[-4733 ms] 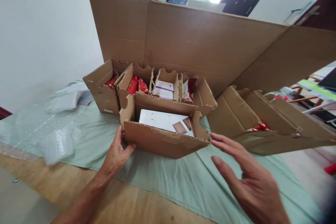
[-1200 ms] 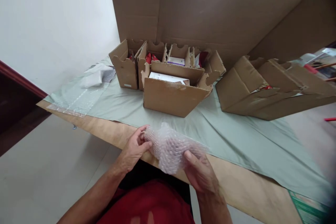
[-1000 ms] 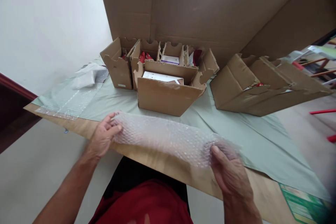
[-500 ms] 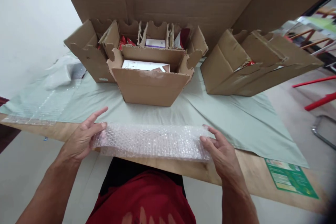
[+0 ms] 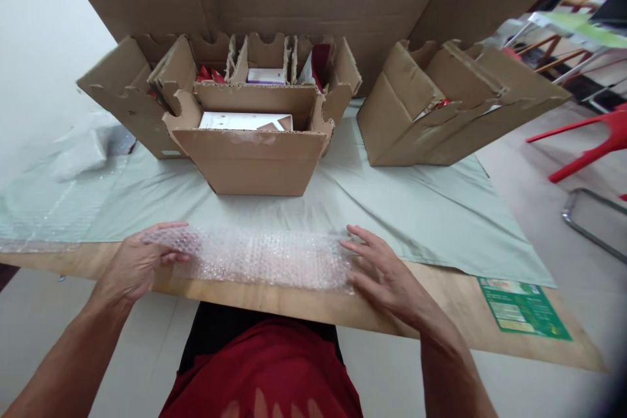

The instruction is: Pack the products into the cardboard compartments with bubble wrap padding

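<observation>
A flat, folded strip of clear bubble wrap (image 5: 264, 256) lies along the front edge of the table, partly on the cloth and partly on bare wood. My left hand (image 5: 142, 262) holds its left end, which is lifted and bent over the fingers; part of those fingers is seen through the plastic. At the right end, my right hand (image 5: 385, 271) is open, its fingers apart and touching or just beside the wrap's edge. Behind the wrap stands a cardboard bin (image 5: 257, 163) with a white box (image 5: 230, 121) inside.
More cardboard bins (image 5: 132, 114) stand behind, holding red packets (image 5: 210, 75) and a small white box (image 5: 265, 76). Another divided bin (image 5: 396, 124) is at the right. Plastic packaging (image 5: 83, 150) lies left on the green cloth (image 5: 401, 209). A green leaflet (image 5: 524, 313) lies front right.
My left hand has lifted the wrap's left end over its fingers. My right hand's fingers have spread from their hold on the right end. The view has shifted a little.
</observation>
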Motion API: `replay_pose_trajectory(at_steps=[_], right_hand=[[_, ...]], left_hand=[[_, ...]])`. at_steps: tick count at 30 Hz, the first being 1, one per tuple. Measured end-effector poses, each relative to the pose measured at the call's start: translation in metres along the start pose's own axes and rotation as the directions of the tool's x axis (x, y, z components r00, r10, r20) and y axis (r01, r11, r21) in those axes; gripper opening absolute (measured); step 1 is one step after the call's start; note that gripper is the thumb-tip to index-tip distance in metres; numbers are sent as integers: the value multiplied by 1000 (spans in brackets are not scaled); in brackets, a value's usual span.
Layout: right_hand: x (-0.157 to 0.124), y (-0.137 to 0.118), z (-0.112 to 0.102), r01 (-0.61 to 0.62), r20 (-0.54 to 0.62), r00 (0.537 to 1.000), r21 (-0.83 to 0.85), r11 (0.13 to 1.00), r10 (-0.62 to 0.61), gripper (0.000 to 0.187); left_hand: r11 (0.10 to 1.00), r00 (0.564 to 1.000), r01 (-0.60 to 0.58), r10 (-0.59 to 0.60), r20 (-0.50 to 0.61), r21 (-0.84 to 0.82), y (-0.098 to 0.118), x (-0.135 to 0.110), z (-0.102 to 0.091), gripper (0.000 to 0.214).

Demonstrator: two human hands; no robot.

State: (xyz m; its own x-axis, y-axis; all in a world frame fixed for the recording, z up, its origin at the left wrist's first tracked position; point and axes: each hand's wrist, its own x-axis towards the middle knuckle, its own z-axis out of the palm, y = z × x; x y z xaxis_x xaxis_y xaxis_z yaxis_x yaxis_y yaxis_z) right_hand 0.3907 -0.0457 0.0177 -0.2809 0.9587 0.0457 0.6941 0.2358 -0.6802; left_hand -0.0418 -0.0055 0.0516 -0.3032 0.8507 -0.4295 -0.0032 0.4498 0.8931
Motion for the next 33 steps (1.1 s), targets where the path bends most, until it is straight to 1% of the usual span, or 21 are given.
replay_pose_trajectory(at_steps=[1,2,4,6,8,10,12,15,18,21,22,23,24,25,26,27,29,30,31,32,33], right_hand=[[5,0,4,-12,-48,999,20,1000,13,26],[8,1,7,-19,-100,995,50,999,24,21],[13,-1,11,-23,-182,982,127,992,46,22],[12,-5,10,-42,-227,970,210,977,91,23],[8,-11,7,-85,-272,948,291,953,168,25],[5,-18,2,-115,-315,921,348,930,232,26],[6,-22,0,-126,-351,901,351,928,255,25],[21,-18,2,-146,-416,875,262,954,248,24],[40,-3,8,-197,-423,879,100,975,220,28],[46,6,10,-199,-489,861,-70,977,140,35],[43,5,10,-183,-520,850,-132,974,89,37],[40,0,10,-157,-537,843,-194,968,29,37],[35,-8,11,-120,-530,847,-259,958,-37,37],[31,-18,14,-72,-495,863,-314,947,-99,37],[29,-29,19,-9,-434,888,-352,936,-155,38],[28,-41,26,71,-347,913,-382,921,-214,40],[29,-57,43,243,-128,938,-419,875,-321,43],[30,-59,51,313,-18,935,-428,848,-354,42],[30,-57,56,354,65,929,-438,827,-364,42],[29,-50,59,360,108,930,-456,814,-351,42],[25,-40,58,330,107,941,-485,810,-320,42]], left_hand=[[999,1000,-14,14,-15,44,0,2,1,33],[995,999,-19,22,-26,94,1,3,1,32],[968,997,-57,66,-29,244,2,7,-1,35],[887,981,-174,193,-1,427,5,9,-7,36],[758,938,-311,342,57,573,8,10,-13,36],[688,901,-400,416,123,605,10,11,-16,37],[672,891,-432,420,172,601,12,13,-15,38],[625,882,-451,421,211,637,11,26,-10,38],[536,850,-486,473,231,690,3,45,-5,35],[495,831,-470,528,176,731,-4,50,-4,34],[468,808,-466,570,147,751,-6,45,-2,37],[424,772,-471,623,129,773,-8,37,1,42],[365,721,-492,680,134,791,-10,27,6,46],[291,663,-528,729,173,798,-12,16,12,48],[211,610,-580,753,247,787,-15,5,19,48],[130,562,-647,747,355,751,-19,-4,26,47],[1,491,-764,649,581,645,-31,-14,38,48],[-36,471,-800,581,664,599,-37,-14,41,50],[-53,466,-820,517,718,569,-43,-12,43,52],[-55,471,-829,467,748,557,-48,-9,43,54],[-50,482,-831,434,761,554,-52,-5,41,57]])
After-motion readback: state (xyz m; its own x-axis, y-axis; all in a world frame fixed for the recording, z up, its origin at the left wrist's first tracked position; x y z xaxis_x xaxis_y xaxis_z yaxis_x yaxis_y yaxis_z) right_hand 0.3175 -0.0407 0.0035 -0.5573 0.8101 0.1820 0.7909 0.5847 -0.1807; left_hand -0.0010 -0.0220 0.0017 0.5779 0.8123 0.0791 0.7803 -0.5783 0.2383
